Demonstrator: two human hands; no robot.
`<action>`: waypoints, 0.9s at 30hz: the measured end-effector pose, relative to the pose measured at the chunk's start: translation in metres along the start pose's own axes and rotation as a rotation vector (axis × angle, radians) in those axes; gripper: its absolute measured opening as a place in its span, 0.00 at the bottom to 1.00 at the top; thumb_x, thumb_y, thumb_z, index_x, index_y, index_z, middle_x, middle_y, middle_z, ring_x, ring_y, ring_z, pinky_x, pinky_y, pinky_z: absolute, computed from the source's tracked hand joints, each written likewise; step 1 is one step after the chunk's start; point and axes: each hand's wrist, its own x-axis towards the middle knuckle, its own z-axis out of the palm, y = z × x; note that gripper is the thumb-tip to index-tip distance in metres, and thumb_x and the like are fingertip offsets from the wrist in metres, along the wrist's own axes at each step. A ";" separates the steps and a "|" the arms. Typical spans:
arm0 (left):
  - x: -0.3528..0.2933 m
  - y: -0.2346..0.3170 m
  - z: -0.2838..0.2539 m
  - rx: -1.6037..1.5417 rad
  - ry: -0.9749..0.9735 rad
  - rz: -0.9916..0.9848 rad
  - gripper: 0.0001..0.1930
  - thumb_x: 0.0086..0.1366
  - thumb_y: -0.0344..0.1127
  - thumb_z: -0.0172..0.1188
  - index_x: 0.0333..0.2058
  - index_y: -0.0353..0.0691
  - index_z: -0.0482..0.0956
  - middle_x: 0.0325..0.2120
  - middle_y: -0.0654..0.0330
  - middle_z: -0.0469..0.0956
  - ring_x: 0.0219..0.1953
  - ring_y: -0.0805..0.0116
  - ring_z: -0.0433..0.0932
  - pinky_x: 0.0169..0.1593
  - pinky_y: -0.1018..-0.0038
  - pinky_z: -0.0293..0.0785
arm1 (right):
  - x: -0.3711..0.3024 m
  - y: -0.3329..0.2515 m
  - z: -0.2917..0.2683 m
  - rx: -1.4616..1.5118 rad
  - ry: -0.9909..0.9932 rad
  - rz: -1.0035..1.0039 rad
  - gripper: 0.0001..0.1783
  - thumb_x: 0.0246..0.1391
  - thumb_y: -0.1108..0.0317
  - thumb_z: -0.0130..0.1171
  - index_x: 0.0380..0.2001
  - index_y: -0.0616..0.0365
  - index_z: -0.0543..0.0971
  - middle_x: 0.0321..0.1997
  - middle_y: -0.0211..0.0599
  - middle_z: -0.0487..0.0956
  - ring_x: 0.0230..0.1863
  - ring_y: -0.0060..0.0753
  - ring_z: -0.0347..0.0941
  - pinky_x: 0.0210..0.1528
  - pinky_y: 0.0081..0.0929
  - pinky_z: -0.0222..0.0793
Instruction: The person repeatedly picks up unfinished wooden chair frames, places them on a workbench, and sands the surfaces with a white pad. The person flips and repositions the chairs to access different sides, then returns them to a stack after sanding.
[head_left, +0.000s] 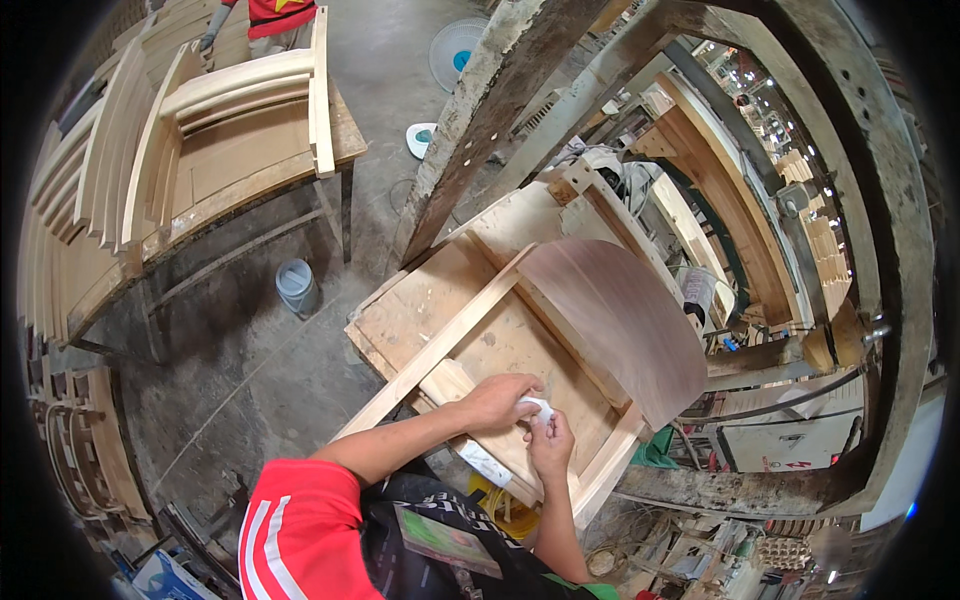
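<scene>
My left hand (500, 402) and my right hand (550, 446) meet over the near part of a pale wooden furniture frame (452, 335). Between their fingertips they pinch a small white piece (541, 409); its material is too small to make out. Both hands are closed on it, the left from the upper left and the right from below. Fixed to the frame's far side is a curved brown wood-grain panel (620, 320). The frame rests over a plywood-topped workbench (405, 300). White wrapping (484, 462) covers part of the near rail, below my left hand.
A large worn metal frame (470, 130) rises beyond the bench and to the right. At left, a table (245, 195) carries several curved wooden frames, and a person in red stands behind it. A bucket (296, 287) and a fan (460, 58) stand on the floor.
</scene>
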 end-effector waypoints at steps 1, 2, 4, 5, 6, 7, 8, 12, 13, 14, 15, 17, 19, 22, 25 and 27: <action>-0.003 -0.003 -0.006 -0.030 -0.003 -0.073 0.12 0.68 0.38 0.64 0.44 0.37 0.85 0.40 0.47 0.85 0.44 0.46 0.83 0.50 0.57 0.79 | 0.003 0.000 0.002 0.088 0.020 0.094 0.16 0.66 0.74 0.62 0.54 0.66 0.75 0.39 0.32 0.84 0.31 0.20 0.79 0.34 0.21 0.76; -0.003 -0.006 -0.011 -0.046 -0.028 -0.110 0.12 0.69 0.39 0.64 0.44 0.36 0.86 0.39 0.47 0.85 0.43 0.46 0.84 0.50 0.57 0.79 | 0.006 0.000 0.003 0.121 0.008 0.116 0.16 0.66 0.74 0.63 0.54 0.66 0.75 0.40 0.33 0.84 0.32 0.21 0.80 0.35 0.21 0.77; -0.002 -0.017 -0.017 -0.076 -0.073 -0.178 0.13 0.69 0.39 0.64 0.43 0.36 0.86 0.37 0.46 0.85 0.43 0.44 0.84 0.51 0.56 0.79 | 0.013 -0.003 0.005 0.185 -0.014 0.152 0.15 0.65 0.73 0.63 0.53 0.66 0.75 0.41 0.35 0.84 0.36 0.23 0.81 0.36 0.22 0.77; -0.002 -0.024 -0.016 -0.048 -0.062 -0.147 0.13 0.69 0.39 0.64 0.43 0.36 0.87 0.38 0.45 0.85 0.43 0.44 0.84 0.51 0.56 0.79 | 0.013 -0.006 0.008 0.044 0.000 0.080 0.18 0.64 0.72 0.65 0.54 0.66 0.75 0.44 0.38 0.84 0.38 0.27 0.82 0.38 0.25 0.78; -0.002 -0.030 -0.014 -0.019 -0.052 -0.116 0.13 0.69 0.39 0.64 0.43 0.35 0.87 0.38 0.45 0.85 0.43 0.43 0.84 0.51 0.56 0.79 | 0.010 -0.009 0.010 -0.097 0.013 0.007 0.20 0.63 0.71 0.66 0.55 0.65 0.75 0.46 0.42 0.84 0.41 0.31 0.82 0.40 0.28 0.79; 0.002 -0.033 -0.013 0.003 -0.045 -0.083 0.13 0.68 0.40 0.65 0.43 0.35 0.87 0.38 0.44 0.85 0.43 0.42 0.84 0.51 0.55 0.79 | 0.008 -0.012 0.012 -0.242 0.031 -0.061 0.22 0.62 0.70 0.67 0.57 0.65 0.75 0.48 0.45 0.84 0.43 0.35 0.83 0.41 0.30 0.79; 0.005 -0.036 -0.012 0.011 -0.087 -0.058 0.13 0.69 0.40 0.64 0.43 0.35 0.87 0.38 0.44 0.85 0.44 0.42 0.84 0.52 0.55 0.78 | 0.009 -0.015 0.013 -0.388 0.046 -0.131 0.24 0.61 0.68 0.69 0.58 0.65 0.75 0.51 0.49 0.84 0.46 0.39 0.83 0.43 0.33 0.80; 0.013 -0.044 -0.013 0.028 -0.203 -0.059 0.14 0.69 0.41 0.63 0.42 0.36 0.87 0.40 0.42 0.85 0.45 0.40 0.83 0.52 0.54 0.78 | 0.026 -0.038 0.016 -0.554 -0.050 -0.220 0.12 0.61 0.68 0.68 0.46 0.59 0.85 0.36 0.38 0.86 0.33 0.22 0.77 0.36 0.25 0.74; 0.018 -0.041 -0.015 0.023 -0.229 -0.071 0.15 0.69 0.42 0.62 0.42 0.36 0.87 0.40 0.41 0.85 0.46 0.40 0.83 0.52 0.54 0.78 | 0.028 -0.035 0.015 -0.557 -0.029 -0.213 0.11 0.61 0.68 0.68 0.45 0.59 0.85 0.34 0.37 0.85 0.31 0.23 0.78 0.36 0.25 0.74; 0.022 -0.039 -0.019 0.024 -0.262 -0.094 0.15 0.69 0.42 0.61 0.42 0.36 0.88 0.39 0.41 0.85 0.45 0.40 0.83 0.52 0.54 0.78 | 0.030 -0.032 0.014 -0.561 -0.007 -0.207 0.11 0.60 0.68 0.68 0.44 0.60 0.85 0.32 0.37 0.85 0.30 0.24 0.78 0.36 0.25 0.74; 0.024 -0.037 -0.023 0.026 -0.294 -0.116 0.15 0.69 0.42 0.61 0.42 0.37 0.88 0.38 0.41 0.85 0.45 0.39 0.83 0.52 0.54 0.78 | 0.032 -0.029 0.013 -0.565 0.014 -0.201 0.10 0.60 0.68 0.69 0.44 0.60 0.85 0.30 0.37 0.85 0.29 0.26 0.78 0.35 0.25 0.74; 0.024 -0.045 -0.027 0.036 -0.311 -0.120 0.15 0.69 0.42 0.59 0.41 0.37 0.88 0.36 0.42 0.85 0.44 0.39 0.84 0.52 0.53 0.78 | 0.034 -0.028 0.020 -0.518 0.015 -0.191 0.10 0.60 0.68 0.69 0.43 0.60 0.85 0.32 0.39 0.86 0.30 0.28 0.79 0.36 0.27 0.75; 0.026 -0.052 -0.031 0.044 -0.296 -0.058 0.14 0.69 0.41 0.58 0.39 0.38 0.88 0.35 0.42 0.85 0.43 0.39 0.84 0.52 0.52 0.78 | 0.035 -0.030 0.030 -0.492 0.032 -0.235 0.10 0.60 0.69 0.69 0.43 0.60 0.85 0.33 0.41 0.86 0.31 0.31 0.80 0.37 0.30 0.76; 0.027 -0.061 -0.034 0.022 -0.364 -0.050 0.13 0.68 0.38 0.56 0.38 0.38 0.87 0.34 0.42 0.85 0.41 0.38 0.84 0.51 0.51 0.78 | 0.039 -0.042 0.041 -0.508 0.041 -0.345 0.09 0.59 0.70 0.69 0.42 0.61 0.84 0.35 0.45 0.86 0.32 0.37 0.82 0.37 0.33 0.77; 0.027 -0.067 -0.030 0.060 -0.288 -0.008 0.13 0.67 0.39 0.56 0.35 0.39 0.87 0.32 0.43 0.85 0.39 0.38 0.84 0.47 0.52 0.79 | 0.042 -0.051 0.043 -0.575 -0.008 -0.376 0.08 0.58 0.71 0.69 0.41 0.60 0.84 0.36 0.47 0.85 0.34 0.45 0.84 0.38 0.36 0.78; 0.030 -0.064 -0.029 0.072 -0.285 -0.028 0.13 0.66 0.39 0.57 0.33 0.39 0.87 0.31 0.43 0.84 0.38 0.39 0.84 0.45 0.53 0.80 | 0.042 -0.049 0.043 -0.606 -0.006 -0.402 0.08 0.56 0.73 0.68 0.40 0.59 0.83 0.35 0.48 0.84 0.35 0.52 0.83 0.39 0.40 0.78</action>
